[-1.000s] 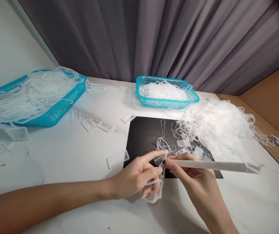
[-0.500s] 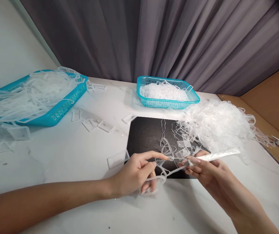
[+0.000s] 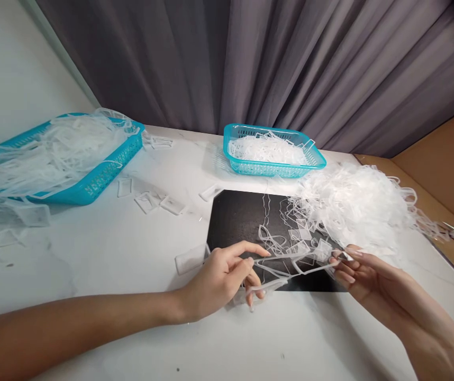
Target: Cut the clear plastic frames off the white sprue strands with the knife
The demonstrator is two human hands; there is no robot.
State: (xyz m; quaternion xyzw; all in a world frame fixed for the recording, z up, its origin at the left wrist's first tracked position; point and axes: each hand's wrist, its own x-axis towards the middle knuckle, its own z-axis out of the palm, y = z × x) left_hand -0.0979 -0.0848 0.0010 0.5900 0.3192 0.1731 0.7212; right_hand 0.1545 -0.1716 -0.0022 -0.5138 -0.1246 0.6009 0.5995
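My left hand (image 3: pixel 229 278) grips a bundle of translucent white plastic strips (image 3: pixel 272 259), with the index finger stretched out above them. These thin, frame-like strips reach right across a black mat (image 3: pixel 233 217) to my right hand (image 3: pixel 357 270). Its thumb and fingers are closed at the strips' far ends. A short white, shiny piece (image 3: pixel 346 256) shows between those fingers; it looks like the end of a slim white handle, and the rest is hidden. Small rectangular clear plastic pieces (image 3: pixel 300 230) lie on the mat between and beyond my hands.
A large heap of white plastic strips (image 3: pixel 365 201) lies at the right. Two blue baskets hold similar pieces: a wide one (image 3: pixel 92 185) at left and a smaller one (image 3: pixel 274 168) at the back. Loose clear pieces (image 3: pixel 171 205) dot the white table. A grey curtain (image 3: pixel 195 63) hangs behind.
My right hand has moved right, away from my left, and the strips between them are drawn out longer. The slim white handle has turned and is now mostly hidden.
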